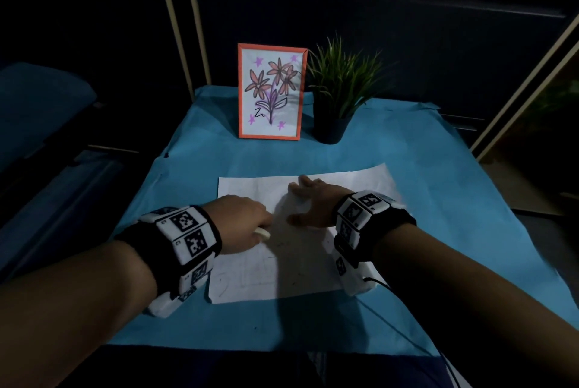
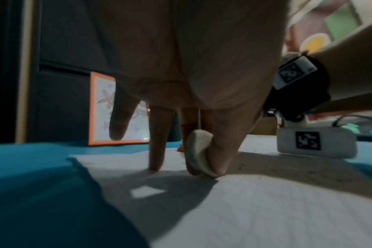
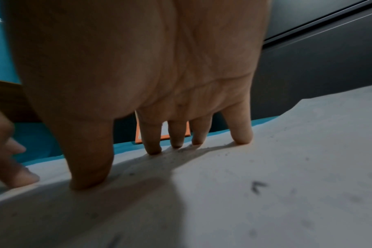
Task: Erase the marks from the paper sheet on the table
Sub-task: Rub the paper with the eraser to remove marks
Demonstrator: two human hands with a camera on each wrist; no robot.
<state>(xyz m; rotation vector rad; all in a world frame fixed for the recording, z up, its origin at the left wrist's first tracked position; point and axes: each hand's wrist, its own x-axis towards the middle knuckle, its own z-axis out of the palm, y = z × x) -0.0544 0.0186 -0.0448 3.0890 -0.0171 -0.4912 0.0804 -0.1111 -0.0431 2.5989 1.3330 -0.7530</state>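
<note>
A white paper sheet [image 1: 291,268] with faint pencil lines lies on the blue table cover [image 1: 203,168]. My left hand [image 1: 241,224] pinches a white eraser [image 1: 262,233] between thumb and fingers and presses it on the sheet's left part. In the left wrist view the eraser [image 2: 196,151] stands on edge on the paper [image 2: 255,209]. My right hand [image 1: 308,202] lies spread on the sheet's upper middle. In the right wrist view its straight fingertips [image 3: 241,137] press the paper [image 3: 265,193], which carries dark eraser crumbs.
An orange-framed flower drawing [image 1: 271,91] stands at the table's back, with a potted green plant [image 1: 341,90] to its right. Blue cover shows on both sides of the sheet. The surroundings are dark.
</note>
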